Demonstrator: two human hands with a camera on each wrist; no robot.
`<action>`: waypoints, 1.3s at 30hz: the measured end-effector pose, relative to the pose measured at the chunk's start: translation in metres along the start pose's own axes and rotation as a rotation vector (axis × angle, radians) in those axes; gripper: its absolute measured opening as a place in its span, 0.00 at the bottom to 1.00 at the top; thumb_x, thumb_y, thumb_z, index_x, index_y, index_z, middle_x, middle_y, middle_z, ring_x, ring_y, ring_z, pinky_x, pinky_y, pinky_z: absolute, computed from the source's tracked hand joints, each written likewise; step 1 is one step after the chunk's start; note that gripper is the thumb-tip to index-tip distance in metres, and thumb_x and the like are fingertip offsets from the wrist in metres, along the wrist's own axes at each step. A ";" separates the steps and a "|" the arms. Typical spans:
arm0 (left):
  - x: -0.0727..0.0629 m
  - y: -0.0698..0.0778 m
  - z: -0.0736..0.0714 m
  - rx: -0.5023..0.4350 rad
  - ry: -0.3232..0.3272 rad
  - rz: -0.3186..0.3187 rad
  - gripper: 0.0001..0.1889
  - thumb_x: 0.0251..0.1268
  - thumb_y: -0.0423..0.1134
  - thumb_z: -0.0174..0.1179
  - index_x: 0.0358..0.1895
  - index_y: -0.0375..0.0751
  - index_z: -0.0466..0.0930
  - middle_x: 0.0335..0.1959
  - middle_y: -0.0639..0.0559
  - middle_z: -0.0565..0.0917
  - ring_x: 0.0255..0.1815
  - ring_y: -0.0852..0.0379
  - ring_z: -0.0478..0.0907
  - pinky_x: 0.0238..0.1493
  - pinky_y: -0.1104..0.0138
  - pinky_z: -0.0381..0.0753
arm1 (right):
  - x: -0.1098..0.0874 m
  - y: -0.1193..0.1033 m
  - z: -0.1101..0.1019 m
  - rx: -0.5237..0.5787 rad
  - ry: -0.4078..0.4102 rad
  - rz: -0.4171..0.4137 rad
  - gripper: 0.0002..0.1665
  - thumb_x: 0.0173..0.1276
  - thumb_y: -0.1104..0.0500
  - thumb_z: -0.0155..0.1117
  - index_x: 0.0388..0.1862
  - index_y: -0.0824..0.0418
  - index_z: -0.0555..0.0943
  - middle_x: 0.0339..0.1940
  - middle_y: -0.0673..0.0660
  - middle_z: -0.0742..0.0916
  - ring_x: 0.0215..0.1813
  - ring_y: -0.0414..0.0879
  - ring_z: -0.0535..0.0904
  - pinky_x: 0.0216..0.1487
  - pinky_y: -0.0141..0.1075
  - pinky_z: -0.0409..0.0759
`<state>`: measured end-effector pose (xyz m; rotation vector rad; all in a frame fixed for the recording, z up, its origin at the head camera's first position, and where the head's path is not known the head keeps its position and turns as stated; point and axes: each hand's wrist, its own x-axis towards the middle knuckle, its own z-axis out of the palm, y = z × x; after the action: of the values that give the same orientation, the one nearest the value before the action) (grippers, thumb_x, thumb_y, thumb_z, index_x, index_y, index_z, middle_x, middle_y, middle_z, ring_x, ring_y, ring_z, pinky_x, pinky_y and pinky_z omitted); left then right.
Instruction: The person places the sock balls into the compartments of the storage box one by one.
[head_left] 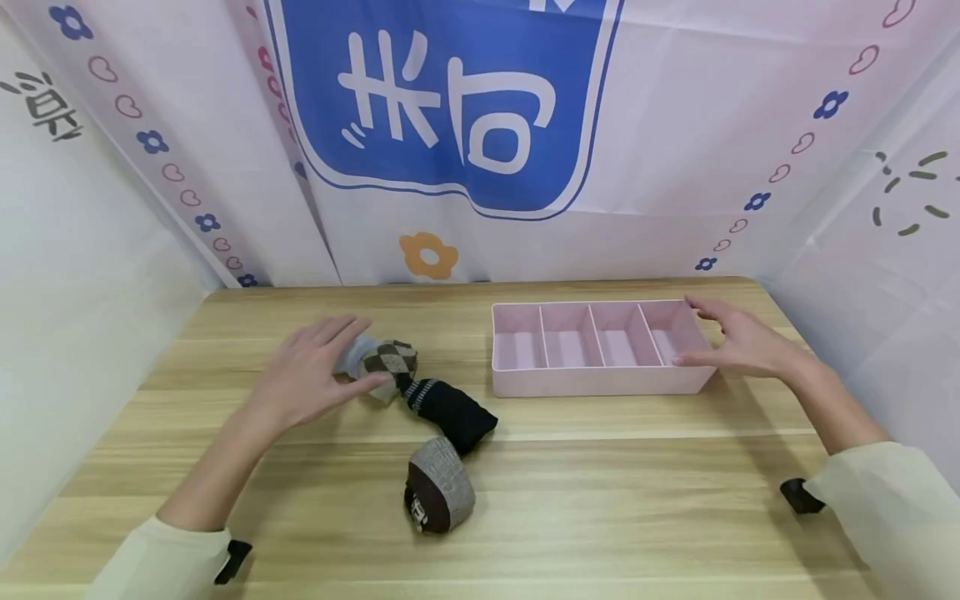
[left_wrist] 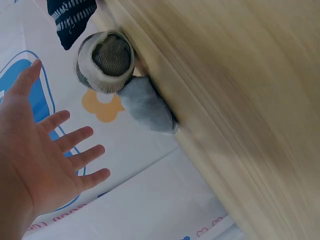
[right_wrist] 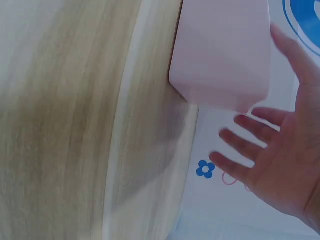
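Several rolled socks lie on the table to the left of a pink box. My left hand [head_left: 308,377] hovers by a light blue-grey sock [left_wrist: 148,105] and an argyle sock [head_left: 392,358], fingers spread and holding nothing. A black sock [head_left: 456,414] with grey stripes lies to their right, and a grey and brown sock [head_left: 442,486] sits nearer the front. At the right end of the pink box [head_left: 600,382], my right hand [head_left: 750,340] has thumb and fingers apart around the corner. Whether its fingertips touch the rim is hard to tell.
The box has a row of several compartments, with nothing seen in them. A wooden table [head_left: 600,500] bears everything. Behind it hangs a white printed cloth [head_left: 660,167], and white side sheets [head_left: 90,250] flank the table.
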<state>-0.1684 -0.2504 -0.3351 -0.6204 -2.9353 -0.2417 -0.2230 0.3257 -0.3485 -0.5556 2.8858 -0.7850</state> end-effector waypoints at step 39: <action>0.032 -0.021 0.022 -0.293 -0.155 0.185 0.41 0.46 0.33 0.81 0.68 0.29 0.74 0.66 0.32 0.78 0.68 0.30 0.73 0.70 0.38 0.67 | 0.000 0.016 -0.004 0.236 -0.090 -0.033 0.60 0.60 0.59 0.78 0.81 0.75 0.52 0.77 0.77 0.64 0.71 0.78 0.66 0.63 0.68 0.73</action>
<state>-0.2081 -0.2529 -0.3542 -0.9858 -2.9853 -0.6370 -0.2286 0.3401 -0.3530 -0.5947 2.6589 -1.0578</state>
